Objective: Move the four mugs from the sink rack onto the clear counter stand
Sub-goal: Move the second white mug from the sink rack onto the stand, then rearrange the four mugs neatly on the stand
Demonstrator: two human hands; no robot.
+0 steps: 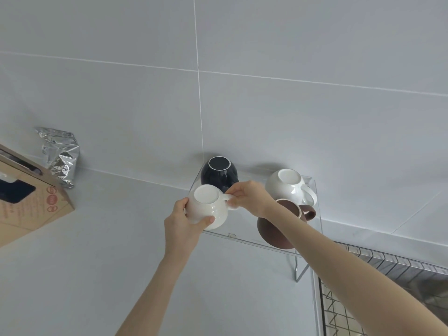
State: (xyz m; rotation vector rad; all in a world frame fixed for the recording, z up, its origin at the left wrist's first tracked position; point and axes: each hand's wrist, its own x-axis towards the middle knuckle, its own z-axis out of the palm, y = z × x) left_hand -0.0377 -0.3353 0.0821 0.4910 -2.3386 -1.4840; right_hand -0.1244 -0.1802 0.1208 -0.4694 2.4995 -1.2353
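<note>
A clear counter stand [252, 241] stands against the tiled wall. Upside down on it are a dark navy mug [218, 174] at the back left, a white mug [287, 186] at the back right and a brown mug [271, 232] at the front right, partly hidden by my right forearm. A second white mug [208, 207] sits upside down at the stand's front left corner. My left hand [185, 220] wraps its body. My right hand [249, 196] pinches its handle.
The wire sink rack [378, 294] lies at the lower right, right of the stand's leg. A brown cardboard box [29, 197] leans at the left edge, with a crumpled silver foil bag [60, 155] behind it against the wall.
</note>
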